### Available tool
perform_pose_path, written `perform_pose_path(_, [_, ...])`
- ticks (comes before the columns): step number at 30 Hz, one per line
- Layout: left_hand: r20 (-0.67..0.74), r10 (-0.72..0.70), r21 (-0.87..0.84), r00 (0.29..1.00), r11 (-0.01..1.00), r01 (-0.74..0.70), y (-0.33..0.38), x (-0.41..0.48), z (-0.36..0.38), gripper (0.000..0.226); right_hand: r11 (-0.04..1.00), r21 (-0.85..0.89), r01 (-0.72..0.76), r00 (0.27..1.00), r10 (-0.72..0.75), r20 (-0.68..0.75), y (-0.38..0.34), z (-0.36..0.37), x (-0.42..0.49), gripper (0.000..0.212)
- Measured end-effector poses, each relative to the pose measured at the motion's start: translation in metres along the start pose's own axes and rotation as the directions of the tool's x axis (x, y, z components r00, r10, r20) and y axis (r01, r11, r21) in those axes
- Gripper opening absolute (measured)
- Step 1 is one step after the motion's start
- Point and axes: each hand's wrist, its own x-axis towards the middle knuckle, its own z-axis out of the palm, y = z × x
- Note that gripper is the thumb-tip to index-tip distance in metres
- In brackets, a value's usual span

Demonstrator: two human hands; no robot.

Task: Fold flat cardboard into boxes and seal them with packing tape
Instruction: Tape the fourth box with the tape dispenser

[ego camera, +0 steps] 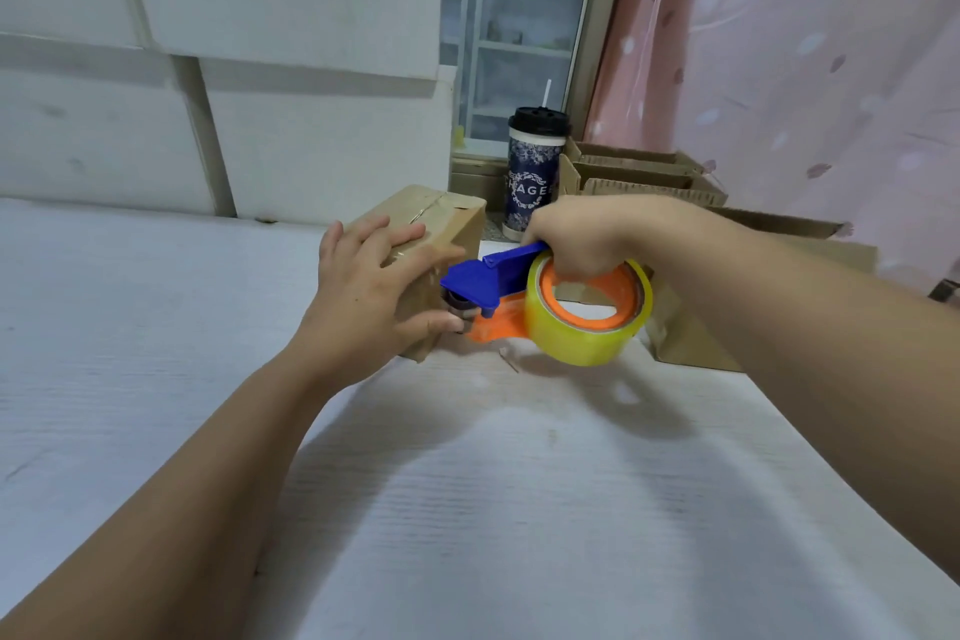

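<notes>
Plain brown on the box, glossy clear strip along its top. At its four o'clock, royal blue over bright orange on the tape dispenser; translucent yellow on the tape roll, orange at its core. Toward twelve o'clock of the view, navy with white ornament and lettering on the cup, black on its lid. At two o'clock, pale pink with mauve and white leaf marks on the curtain. Whitish with faint grain on the table.

Pretty sure this is just somebody's room at home: pink petal-print curtain next to a window, a lidded takeaway cup with a straw, and a white wood-grain table against pale wall panels.
</notes>
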Motion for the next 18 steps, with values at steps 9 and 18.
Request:
perform_pose_path(9, [-0.085, 0.014, 0.026, 0.996, 1.000, -0.012, 0.001, -0.002, 0.003, 0.098, 0.887, 0.458, -0.065, 0.985, -0.017, 0.174, 0.015, 0.056, -0.006, 0.027])
perform_pose_path(18, [-0.133, 0.017, -0.032, 0.991, 0.999, -0.021, -0.001, 0.000, 0.005, 0.084, 0.551, 0.818, -0.162, 0.935, -0.180, 0.306, 0.014, 0.080, -0.008, 0.009])
